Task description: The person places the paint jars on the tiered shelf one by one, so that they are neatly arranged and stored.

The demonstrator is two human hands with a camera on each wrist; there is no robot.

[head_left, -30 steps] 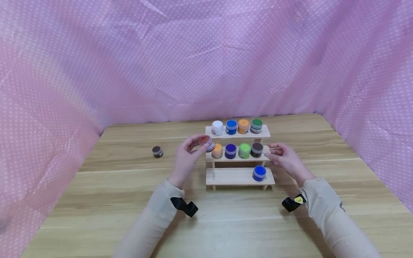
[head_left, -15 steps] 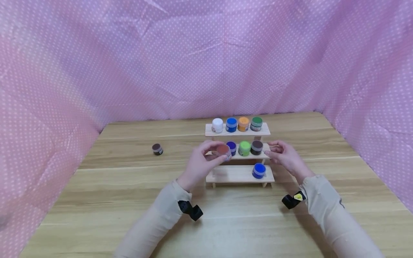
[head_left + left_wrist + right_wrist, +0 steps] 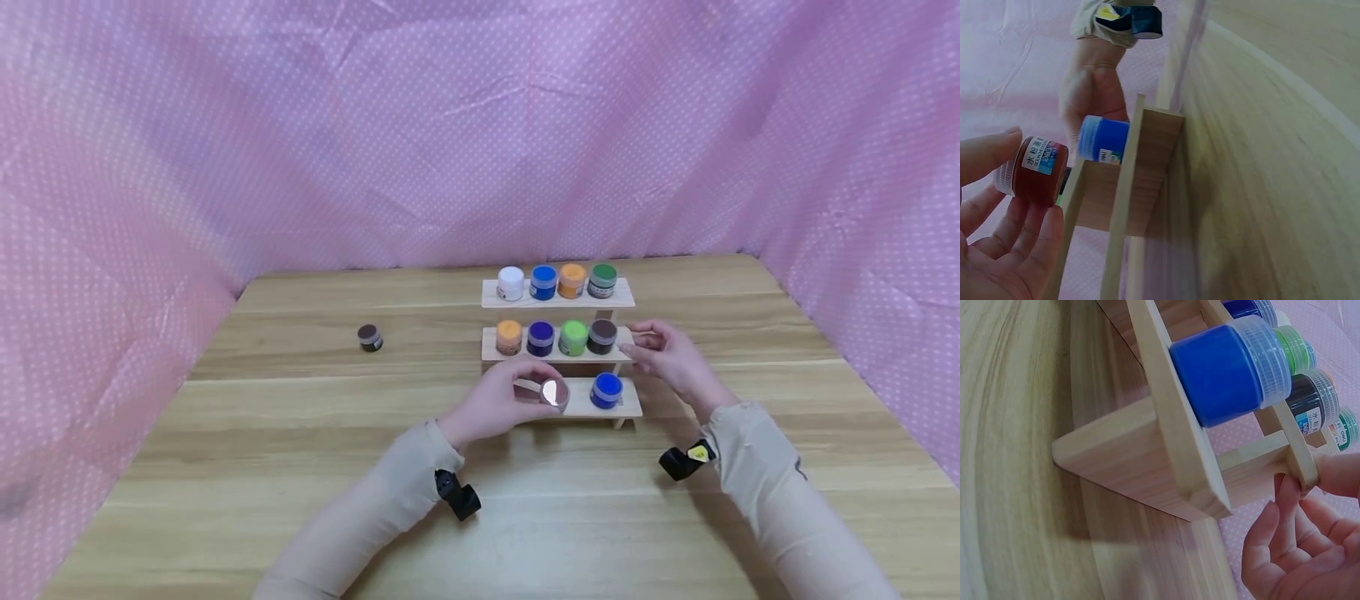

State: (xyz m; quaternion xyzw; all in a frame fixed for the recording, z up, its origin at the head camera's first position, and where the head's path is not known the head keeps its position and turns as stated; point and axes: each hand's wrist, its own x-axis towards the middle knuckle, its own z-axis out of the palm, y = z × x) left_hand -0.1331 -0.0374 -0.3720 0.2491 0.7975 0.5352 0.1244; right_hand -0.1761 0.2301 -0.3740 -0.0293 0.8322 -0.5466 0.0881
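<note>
My left hand (image 3: 495, 402) grips a reddish-brown paint jar (image 3: 1041, 172) with a clear lid between thumb and fingers. It holds the jar over the bottom tier (image 3: 579, 400) of a three-tier wooden rack, left of a blue paint jar (image 3: 606, 391) standing there. In the left wrist view the held jar looks apart from the tier. At the rack's right side, my right hand (image 3: 670, 357) pinches the end of the middle tier (image 3: 1300, 459), thumb above and fingertips below. That tier bears orange, purple, light green and dark brown jars; the brown one (image 3: 602, 337) is nearest my right hand.
On the top tier (image 3: 490, 293) stand white (image 3: 511, 284), blue, orange and dark green jars. A lone dark brown jar (image 3: 370, 337) sits on the wooden table (image 3: 225, 467) left of the rack. Pink dotted cloth (image 3: 480, 125) hangs behind and around the table.
My left hand has carried the reddish-brown jar right and down, from beside the middle tier to over the bottom tier. My right hand keeps its hold on the rack.
</note>
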